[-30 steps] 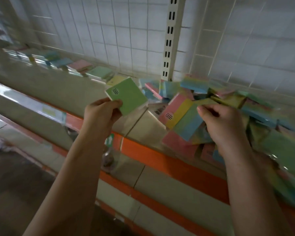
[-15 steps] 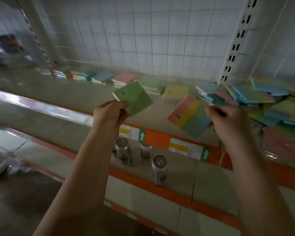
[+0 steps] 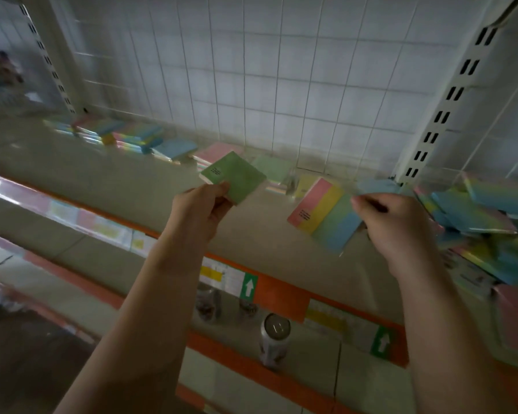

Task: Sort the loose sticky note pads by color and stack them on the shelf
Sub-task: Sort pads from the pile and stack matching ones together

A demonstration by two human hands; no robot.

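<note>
While a can (image 3: 274, 339) stands upright on the lower shelf nearest the viewer, behind the orange strip (image 3: 281, 297) with its price labels, the 2 hands are raised over the upper shelf (image 3: 102, 186). The left hand (image 3: 202, 210) pinches a green pad (image 3: 235, 177) by its lower corner, thumb on top. The right hand (image 3: 398, 225) grips a striped pad (image 3: 326, 216) of pink, yellow, green and blue by its blue end. Right of it lies a loose heap of pads (image 3: 485, 222). Farther back, sorted stacks (image 3: 138, 137) line the wire grid (image 3: 281, 70), with a green stack (image 3: 274, 168) just behind the green pad.
</note>
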